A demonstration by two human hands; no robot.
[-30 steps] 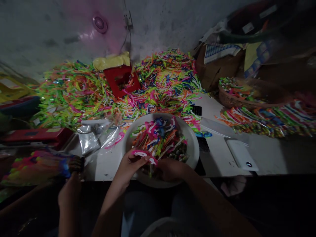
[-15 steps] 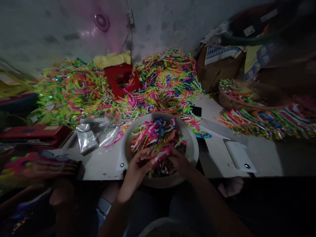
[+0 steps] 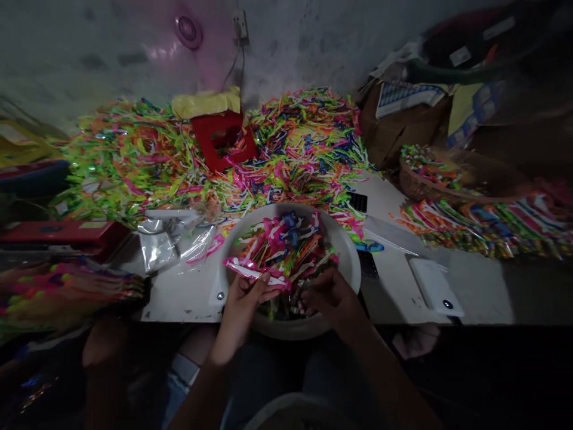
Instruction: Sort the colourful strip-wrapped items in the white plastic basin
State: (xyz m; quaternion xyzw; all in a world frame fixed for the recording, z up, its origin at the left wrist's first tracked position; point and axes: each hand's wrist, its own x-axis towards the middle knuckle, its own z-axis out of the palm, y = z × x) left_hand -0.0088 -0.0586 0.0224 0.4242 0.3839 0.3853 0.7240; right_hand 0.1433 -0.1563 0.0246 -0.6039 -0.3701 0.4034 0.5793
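A long pink plastic piece with a white strip (image 3: 250, 272) is pinched between the thumb and fingers of my left hand (image 3: 246, 298), over the left side of a pale round basin (image 3: 355, 263). My right hand (image 3: 333, 298) is inside the basin's right side, fingers curled down among small dark and pale bits. Whether it grips one of them is hidden. Pink, blue, orange and green plastic pieces (image 3: 286, 236) fill the back of the basin.
Behind the basin spreads a large heap of bright plastic pieces (image 3: 308, 143) around a red box (image 3: 224, 140). Clear plastic bags (image 3: 156, 245) lie left; a white phone (image 3: 434, 286) lies right. A brown basin (image 3: 416, 185) stands at right. Another person's arm (image 3: 105, 346) is at lower left.
My hands have moved apart. The left hand has swung the pink piece leftward, its full length now showing. My right hand has let go of it and lowered into the basin.
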